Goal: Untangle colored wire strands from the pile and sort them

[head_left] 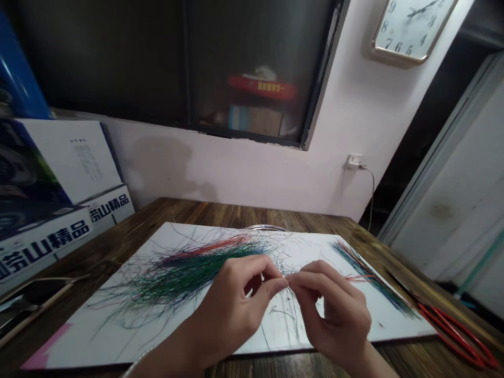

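Closely, the two bare hands meet over a flat white rectangular board (94,344) on a dark brown wooden table (212,210). Thumb and index fingertip of the left hand (244,299) are pinched together, and those of the right hand (331,304) are drawn to a similar pinch just beside them; the remaining fingers curl loosely. Whether a fine strand lies in either pinch is too small to tell.

Taking the fingertips as the centre of a dial, with twelve straight ahead, a loose, tangled heap of long thin green, blue, purple and red-orange strands (185,275) spreads on the board from nine to ten o'clock, partly behind the left hand. At three o'clock a narrower, straighter bundle of thin multicoloured strands (378,281) slants along the board's right side. Short dark clippings are strewn about the centre.

Scissors with red loop handles (459,320) lie at four o'clock, by the board's edge. A pink patch (51,344) marks the corner at eight, printed cardboard boxes (74,157) stand at ten, and a square white wall clock with a gold-toned rim (409,31) hangs at one.
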Motion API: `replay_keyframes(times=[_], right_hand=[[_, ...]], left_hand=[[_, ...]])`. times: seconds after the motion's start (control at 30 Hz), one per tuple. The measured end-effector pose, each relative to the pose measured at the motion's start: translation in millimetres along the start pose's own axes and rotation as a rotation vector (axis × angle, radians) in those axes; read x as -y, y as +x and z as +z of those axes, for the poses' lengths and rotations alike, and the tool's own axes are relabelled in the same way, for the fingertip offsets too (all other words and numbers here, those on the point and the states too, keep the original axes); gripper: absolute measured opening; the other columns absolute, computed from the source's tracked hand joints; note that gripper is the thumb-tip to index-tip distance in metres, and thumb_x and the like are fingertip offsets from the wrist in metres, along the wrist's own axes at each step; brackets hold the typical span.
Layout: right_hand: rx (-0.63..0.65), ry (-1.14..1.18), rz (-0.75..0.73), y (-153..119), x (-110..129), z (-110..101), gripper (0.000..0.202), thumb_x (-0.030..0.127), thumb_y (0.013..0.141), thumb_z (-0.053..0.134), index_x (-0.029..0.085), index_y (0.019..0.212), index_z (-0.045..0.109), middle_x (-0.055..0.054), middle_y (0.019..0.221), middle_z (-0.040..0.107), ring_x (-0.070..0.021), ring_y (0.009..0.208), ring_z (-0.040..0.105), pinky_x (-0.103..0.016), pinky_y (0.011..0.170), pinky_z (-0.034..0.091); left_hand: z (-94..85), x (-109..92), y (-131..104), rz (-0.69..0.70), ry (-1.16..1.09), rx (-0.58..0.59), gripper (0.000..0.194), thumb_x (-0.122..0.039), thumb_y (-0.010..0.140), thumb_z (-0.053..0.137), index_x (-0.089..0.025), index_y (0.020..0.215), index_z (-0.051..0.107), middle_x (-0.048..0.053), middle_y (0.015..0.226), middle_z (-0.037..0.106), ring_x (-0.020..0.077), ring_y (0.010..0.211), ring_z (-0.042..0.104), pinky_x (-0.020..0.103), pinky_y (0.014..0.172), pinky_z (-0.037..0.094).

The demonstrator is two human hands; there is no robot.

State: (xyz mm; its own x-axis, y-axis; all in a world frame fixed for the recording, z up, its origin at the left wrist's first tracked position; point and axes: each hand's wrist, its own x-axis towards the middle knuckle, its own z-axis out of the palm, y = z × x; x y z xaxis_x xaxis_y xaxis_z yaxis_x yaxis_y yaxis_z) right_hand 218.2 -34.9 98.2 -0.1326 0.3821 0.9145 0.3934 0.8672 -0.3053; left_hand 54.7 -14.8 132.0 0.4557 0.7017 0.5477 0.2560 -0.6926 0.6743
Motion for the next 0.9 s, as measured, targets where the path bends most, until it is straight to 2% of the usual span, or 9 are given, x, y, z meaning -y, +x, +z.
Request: replay_keyframes(times=[0.13, 0.37, 0.6, 0.77, 0.9], right_hand=[[-0.03, 0.034, 0.127, 2, -1, 0, 0.021, -0.003, 0.077, 0.055, 0.014, 0.086, 0.063, -0.003, 0.067, 0.055, -0.0114, 0.057, 0.05, -0.024, 0.045, 0.036], [-0.033, 0.109, 0.251, 2, 0, 0, 0.017, 0.004, 0.08, 0.056, 0.018, 0.085, 0.064, -0.002, 0.066, 0.055, -0.0137, 0.06, 0.052, -0.027, 0.047, 0.038], [-0.028, 0.106, 0.262, 2, 1, 0, 0.016, 0.004, 0.08, 0.055, 0.018, 0.083, 0.063, -0.003, 0.066, 0.055, -0.0139, 0.059, 0.051, -0.028, 0.047, 0.037], [-0.029, 0.104, 0.237, 2, 2, 1, 0.016, 0.002, 0.08, 0.055, 0.017, 0.082, 0.061, -0.002, 0.066, 0.054, -0.0135, 0.059, 0.05, -0.027, 0.046, 0.036], [-0.022, 0.079, 0.218, 0, 2, 2, 0.017, 0.001, 0.079, 0.055, 0.017, 0.081, 0.06, -0.002, 0.066, 0.053, -0.0126, 0.059, 0.048, -0.026, 0.046, 0.035]], left_hand=[[3.2, 9, -3, 0.409, 0.359, -0.183, 0.002, -0.014, 0.083, 0.058, -0.016, 0.083, 0.059, -0.002, 0.068, 0.06, 0.0078, 0.056, 0.051, 0.02, 0.053, 0.041], [-0.8, 17, -5, 0.717, 0.687, -0.274, 0.02, -0.01, 0.091, 0.041, -0.012, 0.102, 0.058, 0.004, 0.077, 0.067, 0.0106, 0.061, 0.061, 0.021, 0.053, 0.047], [-0.7, 19, -5, 0.738, 0.762, -0.276, 0.022, -0.011, 0.091, 0.042, -0.01, 0.107, 0.057, 0.004, 0.078, 0.067, 0.0127, 0.065, 0.063, 0.024, 0.054, 0.049], [1.7, 20, -5, 0.761, 0.779, -0.296, 0.019, -0.01, 0.089, 0.044, -0.009, 0.103, 0.057, 0.004, 0.076, 0.067, 0.0129, 0.063, 0.062, 0.024, 0.051, 0.047], [4.5, 16, -5, 0.684, 0.681, -0.289, 0.017, -0.005, 0.086, 0.046, -0.013, 0.094, 0.059, 0.002, 0.07, 0.066, 0.0114, 0.061, 0.061, 0.022, 0.053, 0.046]])
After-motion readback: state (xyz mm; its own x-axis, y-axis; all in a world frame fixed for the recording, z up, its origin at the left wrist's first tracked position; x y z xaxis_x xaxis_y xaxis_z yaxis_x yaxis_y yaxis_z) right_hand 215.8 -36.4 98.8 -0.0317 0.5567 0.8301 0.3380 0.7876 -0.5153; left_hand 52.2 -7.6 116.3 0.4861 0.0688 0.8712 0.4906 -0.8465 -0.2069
